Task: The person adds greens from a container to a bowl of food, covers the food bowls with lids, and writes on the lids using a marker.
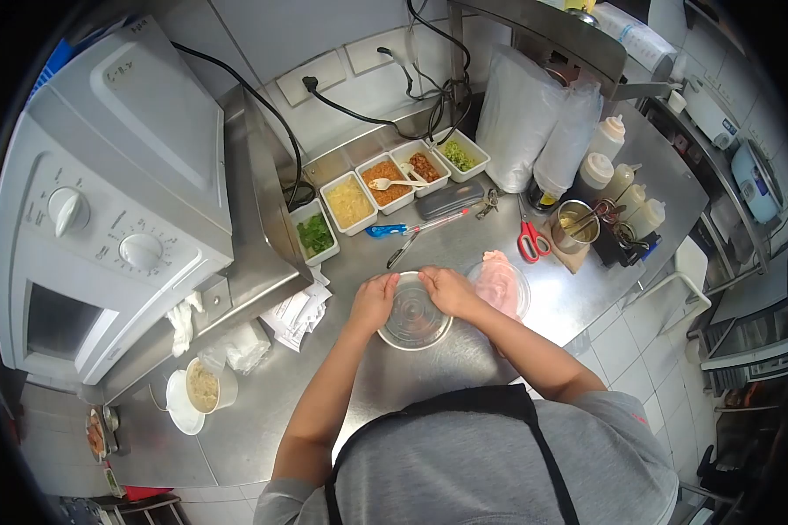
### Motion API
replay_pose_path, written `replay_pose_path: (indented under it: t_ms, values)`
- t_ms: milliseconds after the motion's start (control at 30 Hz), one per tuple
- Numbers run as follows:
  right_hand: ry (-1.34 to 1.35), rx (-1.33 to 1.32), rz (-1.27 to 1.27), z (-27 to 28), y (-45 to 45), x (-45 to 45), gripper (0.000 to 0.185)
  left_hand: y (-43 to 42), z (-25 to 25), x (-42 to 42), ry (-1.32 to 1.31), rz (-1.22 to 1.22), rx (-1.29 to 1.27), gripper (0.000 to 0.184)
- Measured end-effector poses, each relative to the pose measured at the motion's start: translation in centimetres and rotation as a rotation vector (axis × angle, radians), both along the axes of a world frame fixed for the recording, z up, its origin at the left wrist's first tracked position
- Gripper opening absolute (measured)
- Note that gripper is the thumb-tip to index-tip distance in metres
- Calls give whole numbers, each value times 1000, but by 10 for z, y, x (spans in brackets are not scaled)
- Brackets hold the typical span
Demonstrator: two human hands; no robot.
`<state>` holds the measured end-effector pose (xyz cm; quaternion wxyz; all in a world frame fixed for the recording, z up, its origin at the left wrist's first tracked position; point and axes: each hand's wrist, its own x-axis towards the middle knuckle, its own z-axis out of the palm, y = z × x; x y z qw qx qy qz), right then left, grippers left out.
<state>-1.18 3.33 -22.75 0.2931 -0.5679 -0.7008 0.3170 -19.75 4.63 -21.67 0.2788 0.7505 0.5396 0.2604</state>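
Note:
A round bowl with a white rim and a clear plastic lid (416,317) sits on the steel counter in front of me. My left hand (376,301) grips its rim at the far left, fingers curled over the edge. On the far right of the rim, my right hand (445,291) grips it the same way. The bowl's contents are hard to make out through the lid. Just right of my right hand lies a pink cloth or bag (497,284) on a clear round lid (523,302).
Behind stand white trays of chopped food (348,204), a blue cutter (385,231), a pen and red-handled scissors (532,241). Squeeze bottles (595,171) and a metal pot (575,224) are at right. A microwave (114,192), papers (299,311) and an open tub (214,387) are at left.

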Motion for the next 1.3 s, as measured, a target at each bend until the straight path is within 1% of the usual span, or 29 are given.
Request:
replay_pose_path:
  t_ms: [33,133,200,233,267,333,367,433,467,567,600,667,700,733,800,833,900,967,1033,1067,1100,1133,1167,1200,1233,1267,1300]
  values:
    - [35,6,6,-5,-1,1,27,-3,-2,-1,17,5,-4,32]
    - [290,177,21,-14,-15,10,40,-6,-4,-8,66,53,34,34]
    - [3,293,-111,1,-42,25,51,-24,-13,-26,102,129,84,34]
    - [-137,340,-188,5,-57,33,58,-34,-6,-37,149,166,31,34]
    - [-247,314,-227,3,-69,41,62,-46,6,-44,200,196,-25,34]
    - [-469,246,-314,1,-94,54,72,-61,26,-41,323,296,131,38]
    - [-511,211,-306,-6,-102,56,74,-67,36,-37,379,344,215,41]
    - [-598,144,-301,-26,-107,64,79,-83,60,-18,413,152,330,50]
    - [-603,167,-314,-30,-108,65,72,-87,66,-7,425,48,394,55]
    - [-485,199,-356,-37,-111,69,60,-105,60,11,538,-196,364,59]
    - [-470,328,-419,-30,-116,70,42,-104,46,7,608,-242,302,61]
    - [-248,401,-462,-12,-127,83,36,-103,32,-1,594,-213,222,62]
    - [-135,445,-475,-1,-130,88,33,-101,37,0,590,-192,183,63]
    - [1,372,-506,9,-135,93,31,-102,43,0,578,-195,165,69]
    - [277,231,-543,39,-150,103,26,-108,70,13,351,-274,135,73]
    - [477,172,-493,54,-158,103,25,-110,78,23,233,-304,119,75]
    - [864,58,-330,82,-169,95,25,-108,87,46,-218,-494,54,84]
    - [759,215,-244,93,-166,93,27,-101,87,73,-609,-497,11,69]
    - [837,351,-268,106,-153,100,32,-75,112,86,-614,-535,38,49]
    - [919,337,-239,114,-144,111,34,-68,125,92,-614,-557,31,39]
    - [1005,303,-220,120,-140,122,36,-64,148,100,-672,-526,201,32]
    - [1090,257,-206,120,-136,135,38,-62,186,113,-725,-492,363,25]
    - [1076,207,-198,115,-131,149,39,-61,229,125,-769,-455,524,18]
    - [1053,163,-189,112,-123,169,40,-59,279,135,-712,-499,867,20]
    - [1038,111,-185,106,-118,184,41,-60,323,149,-748,-487,1120,23]
    - [995,108,-204,102,-114,198,38,-47,363,155,-689,-479,1387,28]
    - [954,95,-197,97,-113,212,36,-46,405,158,-576,-374,1603,32]
